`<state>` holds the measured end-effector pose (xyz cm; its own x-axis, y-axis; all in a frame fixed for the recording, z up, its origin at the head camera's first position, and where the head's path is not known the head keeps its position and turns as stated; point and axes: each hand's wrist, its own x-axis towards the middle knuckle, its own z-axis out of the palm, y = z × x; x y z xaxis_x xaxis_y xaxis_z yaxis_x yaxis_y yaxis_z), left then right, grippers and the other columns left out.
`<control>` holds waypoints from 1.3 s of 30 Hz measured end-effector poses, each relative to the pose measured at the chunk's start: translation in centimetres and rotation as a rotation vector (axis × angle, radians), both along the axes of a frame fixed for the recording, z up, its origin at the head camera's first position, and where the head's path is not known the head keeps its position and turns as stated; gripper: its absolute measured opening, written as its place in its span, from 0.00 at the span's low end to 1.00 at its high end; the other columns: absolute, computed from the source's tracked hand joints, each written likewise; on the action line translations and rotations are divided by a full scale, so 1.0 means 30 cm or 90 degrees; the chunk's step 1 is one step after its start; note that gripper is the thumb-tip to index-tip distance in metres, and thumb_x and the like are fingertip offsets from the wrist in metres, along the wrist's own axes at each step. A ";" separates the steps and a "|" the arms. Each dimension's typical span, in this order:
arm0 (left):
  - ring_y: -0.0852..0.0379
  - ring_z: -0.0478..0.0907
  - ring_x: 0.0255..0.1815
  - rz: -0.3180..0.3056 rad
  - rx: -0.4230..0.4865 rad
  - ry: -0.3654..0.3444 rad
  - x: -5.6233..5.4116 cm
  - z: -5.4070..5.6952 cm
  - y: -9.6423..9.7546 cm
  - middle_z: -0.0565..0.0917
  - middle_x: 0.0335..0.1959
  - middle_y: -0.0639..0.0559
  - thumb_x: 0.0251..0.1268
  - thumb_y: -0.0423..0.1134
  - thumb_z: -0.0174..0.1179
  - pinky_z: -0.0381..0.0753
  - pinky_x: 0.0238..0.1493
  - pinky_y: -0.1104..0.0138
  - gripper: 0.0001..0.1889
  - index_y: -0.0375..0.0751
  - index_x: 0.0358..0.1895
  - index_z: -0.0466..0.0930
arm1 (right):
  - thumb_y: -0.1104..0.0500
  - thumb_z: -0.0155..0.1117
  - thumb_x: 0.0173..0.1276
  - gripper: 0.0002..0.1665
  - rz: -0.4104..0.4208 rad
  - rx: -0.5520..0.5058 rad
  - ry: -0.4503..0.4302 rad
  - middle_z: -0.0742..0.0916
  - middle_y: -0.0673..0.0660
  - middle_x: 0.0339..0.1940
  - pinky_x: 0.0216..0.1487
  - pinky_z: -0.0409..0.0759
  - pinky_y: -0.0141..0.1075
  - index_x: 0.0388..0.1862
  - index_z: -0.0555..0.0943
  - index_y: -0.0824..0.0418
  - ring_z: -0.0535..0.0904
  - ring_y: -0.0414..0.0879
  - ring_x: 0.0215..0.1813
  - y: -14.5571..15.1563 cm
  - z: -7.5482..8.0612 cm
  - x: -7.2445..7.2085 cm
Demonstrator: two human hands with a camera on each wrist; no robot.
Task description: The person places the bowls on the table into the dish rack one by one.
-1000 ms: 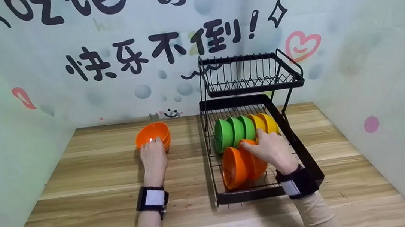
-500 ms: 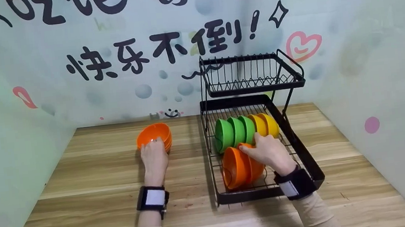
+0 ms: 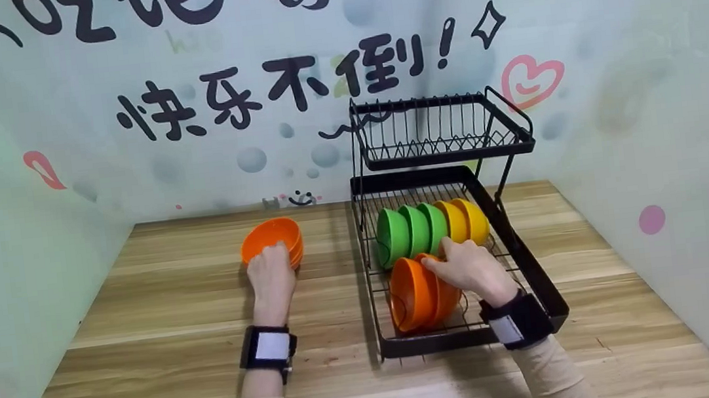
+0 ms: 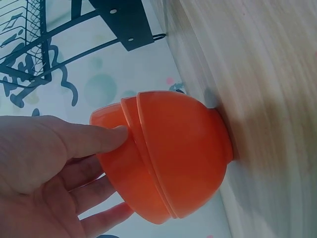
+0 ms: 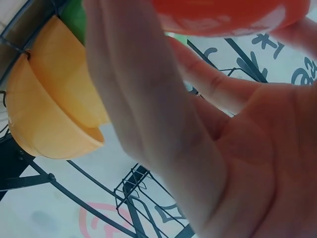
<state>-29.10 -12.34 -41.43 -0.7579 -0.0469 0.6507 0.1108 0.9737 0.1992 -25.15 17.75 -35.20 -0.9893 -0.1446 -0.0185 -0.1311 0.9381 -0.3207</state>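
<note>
In the head view my left hand [image 3: 272, 277] grips the near rim of nested orange bowls [image 3: 271, 234] on the table at left. The left wrist view shows the thumb against the outside of the upper orange bowl [image 4: 124, 168]; the lowest bowl's foot meets the tabletop. My right hand [image 3: 470, 269] holds an orange bowl [image 3: 447, 298] by its rim in the rack's lower tier, thumb on one side, fingers on the other. That bowl stands on edge, close against another orange bowl [image 3: 411, 295]. Part of the held bowl [image 5: 233, 17] appears at the top of the right wrist view.
The black two-tier dish rack [image 3: 468, 340] stands on the wooden table [image 3: 165, 337], right of centre. Several green bowls [image 3: 391, 238] and two yellow bowls [image 3: 472, 219] stand on edge behind the orange ones. The upper tier [image 3: 449, 156] overhangs the rear. A printed backdrop [image 3: 193, 170] encloses the table.
My right hand has moved slightly left and down, bringing its orange bowl closer to the other one in the rack. My left hand keeps its grip, nearly still.
</note>
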 end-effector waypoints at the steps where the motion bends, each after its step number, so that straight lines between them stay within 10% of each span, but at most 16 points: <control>1: 0.38 0.79 0.20 0.001 0.001 -0.004 0.001 0.002 0.000 0.80 0.18 0.36 0.45 0.23 0.60 0.76 0.21 0.52 0.03 0.32 0.23 0.77 | 0.41 0.52 0.68 0.23 0.005 0.002 0.003 0.74 0.55 0.22 0.26 0.69 0.36 0.35 0.72 0.61 0.75 0.49 0.26 0.001 -0.001 -0.001; 23: 0.37 0.79 0.19 0.001 -0.003 0.022 0.004 0.040 0.013 0.80 0.18 0.36 0.46 0.25 0.59 0.75 0.20 0.51 0.03 0.33 0.23 0.75 | 0.34 0.52 0.66 0.31 -0.009 -0.026 0.008 0.72 0.52 0.19 0.23 0.67 0.34 0.41 0.73 0.62 0.75 0.48 0.23 -0.002 0.004 0.007; 39: 0.42 0.77 0.20 -0.113 -0.056 0.045 0.014 0.088 0.051 0.79 0.18 0.42 0.51 0.27 0.61 0.75 0.22 0.56 0.03 0.35 0.29 0.78 | 0.34 0.49 0.68 0.37 -0.058 -0.068 0.045 0.79 0.58 0.25 0.25 0.71 0.36 0.54 0.71 0.66 0.77 0.49 0.26 -0.006 0.016 -0.003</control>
<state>-28.68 -10.81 -38.80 -0.7014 0.1424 0.6984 0.2924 0.9511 0.0998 -25.25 17.57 -34.74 -0.9967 -0.0514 0.0622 -0.0726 0.9079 -0.4130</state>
